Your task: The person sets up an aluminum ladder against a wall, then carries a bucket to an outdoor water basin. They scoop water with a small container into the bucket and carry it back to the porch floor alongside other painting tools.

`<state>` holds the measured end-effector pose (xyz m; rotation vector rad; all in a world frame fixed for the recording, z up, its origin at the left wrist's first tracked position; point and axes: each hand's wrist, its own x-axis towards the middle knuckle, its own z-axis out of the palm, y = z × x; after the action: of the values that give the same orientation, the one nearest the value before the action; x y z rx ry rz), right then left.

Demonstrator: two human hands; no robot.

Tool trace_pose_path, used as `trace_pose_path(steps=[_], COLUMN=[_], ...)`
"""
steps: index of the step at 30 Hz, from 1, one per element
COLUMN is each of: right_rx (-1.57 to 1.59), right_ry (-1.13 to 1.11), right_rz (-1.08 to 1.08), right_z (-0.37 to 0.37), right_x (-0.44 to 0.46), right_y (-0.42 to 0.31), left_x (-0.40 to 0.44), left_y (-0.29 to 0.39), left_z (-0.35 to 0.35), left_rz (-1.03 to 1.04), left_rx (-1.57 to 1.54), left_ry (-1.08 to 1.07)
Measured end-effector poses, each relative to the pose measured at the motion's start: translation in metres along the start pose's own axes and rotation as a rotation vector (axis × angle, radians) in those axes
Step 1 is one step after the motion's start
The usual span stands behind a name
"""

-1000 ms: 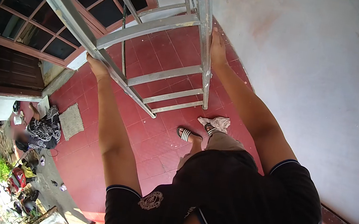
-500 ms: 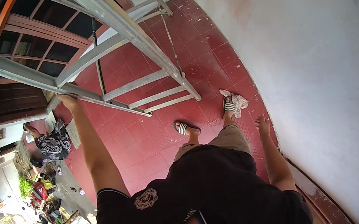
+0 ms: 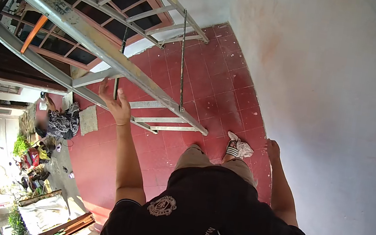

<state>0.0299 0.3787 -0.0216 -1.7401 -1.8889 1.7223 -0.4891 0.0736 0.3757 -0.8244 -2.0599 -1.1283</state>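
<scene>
A metal stepladder stands on the red tiled floor at the upper left, its legs spread apart. My left hand is raised in front of its lower rungs with the fingers apart, holding nothing; whether it touches the ladder I cannot tell. Low beside the white wall, my right hand hangs with its fingers loosely apart and nothing in them. A pale, crumpled cloth lies on the floor by my striped sandal.
Red floor tiles run between the ladder and the wall. Paned windows are behind the ladder. At the left a person in patterned clothing sits near a mat. Green plants and assorted items are outside.
My left hand has come off the ladder's rail and moved right, fingers spread. My right hand has shifted slightly down toward the wall. The view has moved, showing more of the ladder's far side.
</scene>
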Motion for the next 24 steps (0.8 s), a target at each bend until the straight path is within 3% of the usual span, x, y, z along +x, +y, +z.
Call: trace_pose_path(steps=[4,9,12,16,18,20,22,24], right_rx=[0.201,0.22,0.286,0.257,0.231,0.121,0.079,-0.186], right_ry=[0.008,-0.061,-0.169,-0.219,-0.242,-0.251,-0.293,-0.274], right_rz=[-0.104,-0.162,-0.057,-0.072,-0.138,-0.227,-0.242,-0.28], right_z=[-0.018,0.005,0.03,0.05,0.059,0.074,0.09,0.112], right_x=[0.011,0.038,0.064,0.126,0.159,0.203,0.234,0.277], right_y=[-0.121,-0.159,-0.168,-0.206,-0.246,-0.292,-0.359,-0.42], left_x=[0.013,0.028,0.033,0.03,0.038,0.045,0.043,0.031], left_y=[0.017,0.022,0.014,-0.022,-0.022,-0.019,-0.02,-0.037], left_z=[0.024,0.035,0.038,0.032,0.035,0.046,0.044,0.036], left_rz=[-0.008,-0.058,0.086,-0.039,0.261,0.294,0.175,0.003], left_rx=[0.034,0.206,0.525,0.454,0.531,0.449,0.496,0.409], left_ry=[0.002,-0.044,-0.018,-0.197,-0.128,-0.099,-0.223,-0.265])
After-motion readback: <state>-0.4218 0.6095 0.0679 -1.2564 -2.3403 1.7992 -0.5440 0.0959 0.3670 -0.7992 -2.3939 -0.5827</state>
